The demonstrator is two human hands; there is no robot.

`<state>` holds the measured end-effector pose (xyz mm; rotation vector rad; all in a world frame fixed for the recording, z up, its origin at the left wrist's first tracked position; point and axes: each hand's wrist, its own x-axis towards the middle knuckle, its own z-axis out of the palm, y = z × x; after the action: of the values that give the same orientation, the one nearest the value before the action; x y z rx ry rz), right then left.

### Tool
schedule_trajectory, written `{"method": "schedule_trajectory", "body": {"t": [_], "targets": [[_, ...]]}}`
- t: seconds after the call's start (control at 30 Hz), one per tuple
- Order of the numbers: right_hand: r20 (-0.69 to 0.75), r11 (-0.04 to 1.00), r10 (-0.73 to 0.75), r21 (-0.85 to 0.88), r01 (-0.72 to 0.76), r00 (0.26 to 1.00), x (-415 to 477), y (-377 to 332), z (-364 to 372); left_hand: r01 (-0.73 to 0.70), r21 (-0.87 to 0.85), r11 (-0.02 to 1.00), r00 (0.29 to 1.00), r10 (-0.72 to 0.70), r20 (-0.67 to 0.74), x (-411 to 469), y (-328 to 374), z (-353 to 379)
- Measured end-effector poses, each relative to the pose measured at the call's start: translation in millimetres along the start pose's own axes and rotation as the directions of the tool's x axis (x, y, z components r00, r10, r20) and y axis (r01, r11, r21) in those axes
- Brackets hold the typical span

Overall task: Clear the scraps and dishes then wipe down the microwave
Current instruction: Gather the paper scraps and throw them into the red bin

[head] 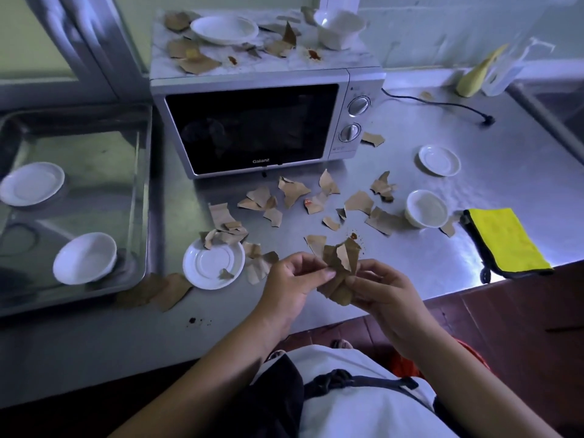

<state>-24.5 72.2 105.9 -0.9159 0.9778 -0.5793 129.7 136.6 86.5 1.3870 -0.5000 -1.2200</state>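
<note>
Although two dishes (84,258) lay in the tray (94,153), your left hand (292,278) and right hand (380,290) pinched scraps (343,263); the microwave (252,128) was unwiped.

We see torn brown scraps (292,189) strewn before and atop the closed silver microwave (252,128). 2 white dishes (225,29) stand on top.

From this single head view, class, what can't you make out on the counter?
Head view: microwave interior, hidden behind dark door glass.
Head view: how many scraps are held; left hand and right hand overlap them.
Head view: tray, cut by the left edge.
Head view: bottle label, blurred.
</note>
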Motion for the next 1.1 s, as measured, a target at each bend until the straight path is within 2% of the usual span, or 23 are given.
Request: {"method": "schedule_trajectory", "body": {"t": [0.1,0.23,0.4,0.47,0.5,0.53,0.6,0.63,0.77,0.87,0.97,1.0,1.03,1.1], "targets": [[0.025,1.000,0.009,-0.013,-0.009,1.000,4,-2,4,-0.009,-0.035,0.999,1.000,0.009,-0.017,-2,0,-1],[-0.039,0.998,-0.003,-0.063,0.001,0.999,12,-1,7,0.002,-0.026,1.000,1.000,-0.002,-0.003,1,-4,-3],[-0.144,0.995,0.013,-0.092,-0.027,0.989,15,-1,-6,0.088,-0.029,0.996,0.987,-0.084,0.135,13,-13,-3],[-0.206,0.996,0.014,-0.085,-0.033,0.979,14,-3,-16,0.070,0.057,0.996,0.988,-0.077,0.132,26,-13,-15],[-0.231,0.996,0.016,-0.081,-0.036,0.973,13,-4,-21,0.032,0.170,0.985,0.995,-0.047,0.085,35,-14,-25],[-0.253,0.997,0.018,-0.073,-0.038,0.967,12,-4,-26,-0.008,0.337,0.941,1.000,-0.001,0.026,46,-16,-38],[-0.305,0.998,0.026,-0.051,-0.043,0.952,8,-3,-35,-0.037,0.663,0.747,0.996,0.081,-0.036,68,-17,-63],[-0.334,0.998,0.030,-0.041,-0.047,0.942,6,-1,-38,-0.032,0.761,0.648,0.996,0.084,-0.029,81,-19,-74],[-0.404,0.998,0.050,-0.019,-0.063,0.913,-5,9,-46,-0.110,0.956,0.272,0.994,0.011,0.111,129,-31,-100],[-0.404,0.999,0.043,-0.009,-0.051,0.914,-10,13,-47,-0.159,0.982,0.104,0.982,-0.084,0.168,150,-35,-103],[-0.390,1.000,0.006,-0.026,-0.017,0.921,-14,11,-46,-0.204,0.979,-0.009,0.968,-0.151,0.200,157,-33,-95],[-0.379,1.000,-0.009,-0.031,-0.003,0.925,-15,10,-46,-0.206,0.978,-0.006,0.966,-0.161,0.203,157,-32,-93],[-0.363,0.999,-0.022,-0.038,0.009,0.931,-16,9,-46,-0.199,0.979,0.031,0.965,-0.167,0.202,157,-30,-91],[-0.315,0.998,-0.043,-0.054,0.027,0.948,-18,7,-47,-0.165,0.964,0.209,0.967,-0.160,0.200,152,-19,-83]]}}
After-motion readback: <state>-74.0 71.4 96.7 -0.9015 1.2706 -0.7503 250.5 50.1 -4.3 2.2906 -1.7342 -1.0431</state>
